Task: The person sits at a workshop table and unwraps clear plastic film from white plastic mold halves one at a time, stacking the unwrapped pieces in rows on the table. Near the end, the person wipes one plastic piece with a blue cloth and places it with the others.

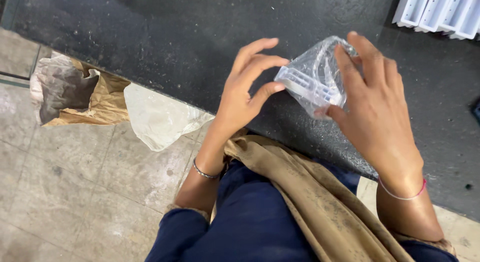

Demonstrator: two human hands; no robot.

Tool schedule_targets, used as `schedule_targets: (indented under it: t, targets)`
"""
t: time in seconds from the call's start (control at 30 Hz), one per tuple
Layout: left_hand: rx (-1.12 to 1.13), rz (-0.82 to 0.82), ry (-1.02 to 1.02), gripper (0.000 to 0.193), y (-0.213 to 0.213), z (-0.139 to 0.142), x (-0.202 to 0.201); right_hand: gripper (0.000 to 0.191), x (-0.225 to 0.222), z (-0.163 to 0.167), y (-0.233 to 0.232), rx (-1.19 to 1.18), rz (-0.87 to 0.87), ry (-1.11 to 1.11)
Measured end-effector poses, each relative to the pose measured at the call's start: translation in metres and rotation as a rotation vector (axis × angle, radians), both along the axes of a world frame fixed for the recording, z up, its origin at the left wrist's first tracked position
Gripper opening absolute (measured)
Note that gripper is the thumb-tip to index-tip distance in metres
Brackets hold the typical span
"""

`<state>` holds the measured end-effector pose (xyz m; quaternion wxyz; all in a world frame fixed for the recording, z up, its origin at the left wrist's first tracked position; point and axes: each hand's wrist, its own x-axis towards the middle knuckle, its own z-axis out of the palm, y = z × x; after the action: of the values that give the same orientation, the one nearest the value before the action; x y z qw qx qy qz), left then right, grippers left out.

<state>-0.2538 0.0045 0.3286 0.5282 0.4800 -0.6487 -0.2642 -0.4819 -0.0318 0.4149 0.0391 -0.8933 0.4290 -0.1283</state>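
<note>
Both of my hands hold a small clear plastic bag [314,77] with a white plastic part inside, above the dark worktop [175,37]. My left hand [245,89] pinches the bag's left end between thumb and fingers. Over the bag's right side, my right hand [372,109] wraps around it with the thumb underneath. The part inside looks like a white ribbed piece, blurred by the crinkled film.
White moulded plastic parts [440,12] lie in a row at the top right of the worktop. On the tiled floor to the left, a brown paper sack [75,92] and a clear plastic bag [160,117] lean against the bench.
</note>
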Motion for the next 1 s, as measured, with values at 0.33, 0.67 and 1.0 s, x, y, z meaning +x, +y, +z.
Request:
schedule_targets:
  t: [0.33, 0.67, 1.0]
  targets:
    - [0.124, 0.028, 0.003, 0.036, 0.003, -0.004, -0.005, 0.027, 0.015, -0.006, -0.011, 0.186, 0.129, -0.132]
    - [0.182, 0.196, 0.377, 0.054, -0.004, -0.051, 0.013, 0.069, 0.011, -0.019, -0.037, 0.292, 0.227, -0.331]
    - [0.44, -0.183, 1.144, 0.065, -0.007, -0.092, -0.038, 0.081, -0.021, -0.06, -0.043, 0.832, 0.354, -1.06]
